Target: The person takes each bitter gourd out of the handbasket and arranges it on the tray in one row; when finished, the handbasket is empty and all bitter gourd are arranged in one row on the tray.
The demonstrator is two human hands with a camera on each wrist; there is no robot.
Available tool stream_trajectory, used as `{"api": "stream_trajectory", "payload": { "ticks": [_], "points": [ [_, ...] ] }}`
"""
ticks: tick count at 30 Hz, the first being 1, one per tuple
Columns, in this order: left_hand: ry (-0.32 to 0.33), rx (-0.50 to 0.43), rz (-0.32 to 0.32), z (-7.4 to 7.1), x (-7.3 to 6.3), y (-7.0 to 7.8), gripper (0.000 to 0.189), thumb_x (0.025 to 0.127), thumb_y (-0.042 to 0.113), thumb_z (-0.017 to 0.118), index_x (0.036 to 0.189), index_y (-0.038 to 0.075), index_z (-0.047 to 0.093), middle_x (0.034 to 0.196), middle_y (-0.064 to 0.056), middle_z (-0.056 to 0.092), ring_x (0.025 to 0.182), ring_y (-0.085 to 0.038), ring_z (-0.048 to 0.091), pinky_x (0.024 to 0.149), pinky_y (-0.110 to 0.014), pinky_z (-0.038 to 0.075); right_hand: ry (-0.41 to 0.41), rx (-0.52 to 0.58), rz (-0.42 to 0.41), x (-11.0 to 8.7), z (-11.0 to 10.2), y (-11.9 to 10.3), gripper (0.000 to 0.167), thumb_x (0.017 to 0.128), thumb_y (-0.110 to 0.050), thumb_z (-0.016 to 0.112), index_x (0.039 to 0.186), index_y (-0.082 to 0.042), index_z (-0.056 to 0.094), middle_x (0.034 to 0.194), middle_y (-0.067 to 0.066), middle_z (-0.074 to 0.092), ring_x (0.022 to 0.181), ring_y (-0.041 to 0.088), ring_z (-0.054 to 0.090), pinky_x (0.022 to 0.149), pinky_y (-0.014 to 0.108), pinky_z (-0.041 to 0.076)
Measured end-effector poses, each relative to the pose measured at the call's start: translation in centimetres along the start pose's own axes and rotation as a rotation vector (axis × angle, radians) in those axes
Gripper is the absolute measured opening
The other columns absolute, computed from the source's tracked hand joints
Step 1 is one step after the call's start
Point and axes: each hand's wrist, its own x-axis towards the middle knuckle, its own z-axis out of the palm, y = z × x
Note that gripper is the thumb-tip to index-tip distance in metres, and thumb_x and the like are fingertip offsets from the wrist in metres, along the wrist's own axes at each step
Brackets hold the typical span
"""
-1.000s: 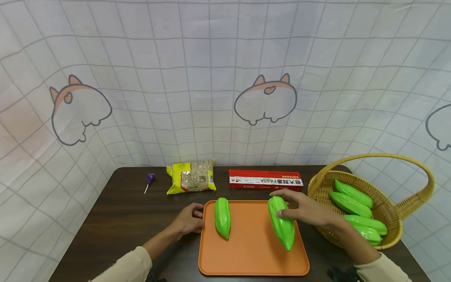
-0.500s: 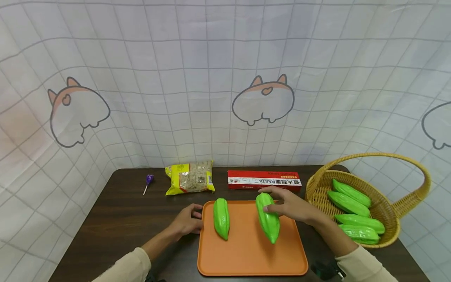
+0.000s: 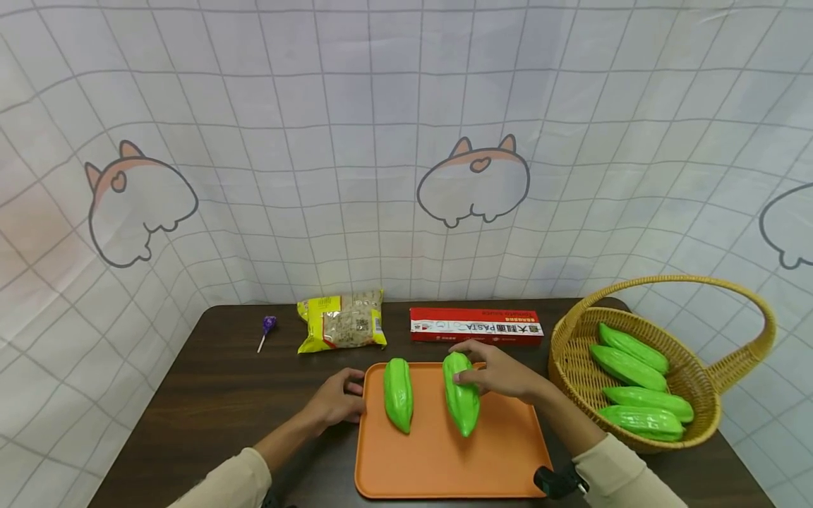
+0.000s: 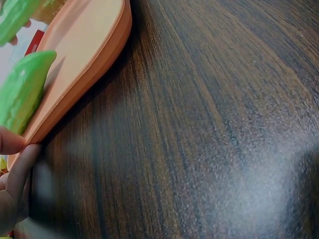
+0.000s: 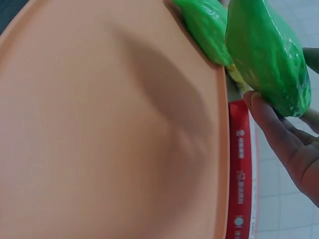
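Observation:
My right hand (image 3: 498, 370) holds a bright green bitter melon (image 3: 459, 402) between thumb and fingers, raised over the back half of the orange tray (image 3: 457, 469). Below it in the right wrist view, its shadow falls on the tray floor. Another green bitter melon (image 3: 398, 395) lies lengthwise along the tray's left side, pointed end toward me. At the tray's left edge is my left hand (image 3: 336, 398). In the left wrist view its thumb (image 4: 9, 141) and forefinger (image 4: 24, 162) pinch the tray's rim.
On the right stands a wicker basket (image 3: 565, 374) with a tall handle and several more green bitter melons. Behind the tray lie a red pasta box (image 3: 476, 335) and a yellow bag of dry food (image 3: 343, 321). A purple lollipop (image 3: 269, 324) lies at the back left.
My right hand has carried the bitter melon leftward over the tray, from its right side toward the middle. My left hand has stayed at the tray's edge.

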Motion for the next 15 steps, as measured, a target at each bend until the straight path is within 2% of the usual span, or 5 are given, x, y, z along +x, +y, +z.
{"api": "stream_trajectory", "payload": {
  "ticks": [7, 15],
  "points": [
    [-0.003, -0.007, 0.009, 0.0, -0.2, 0.2, 0.067, 0.077, 0.0, 0.07, 0.141, -0.002, 0.048, 0.113, -0.02, 0.058, 0.081, -0.022, 0.065, 0.066, -0.039, 0.063, 0.038, 0.011, 0.07, 1.5, 1.0, 0.7, 0.061, 0.092, -0.028, 0.071, 0.143, -0.004, 0.047, 0.123, 0.021, 0.054, 0.084, 0.019, 0.067, 0.071, 0.037, 0.063],
    [-0.002, -0.006, 0.003, 0.0, -0.1, 0.1, 0.067, 0.077, 0.0, 0.07, 0.14, -0.001, 0.049, 0.114, -0.019, 0.058, 0.081, -0.022, 0.065, 0.067, -0.038, 0.063, 0.035, 0.049, 0.074, 2.8, 1.7, 0.9, 0.06, 0.092, -0.025, 0.071, 0.141, -0.002, 0.047, 0.119, 0.02, 0.058, 0.081, 0.018, 0.068, 0.07, 0.038, 0.063]
  ]
}}
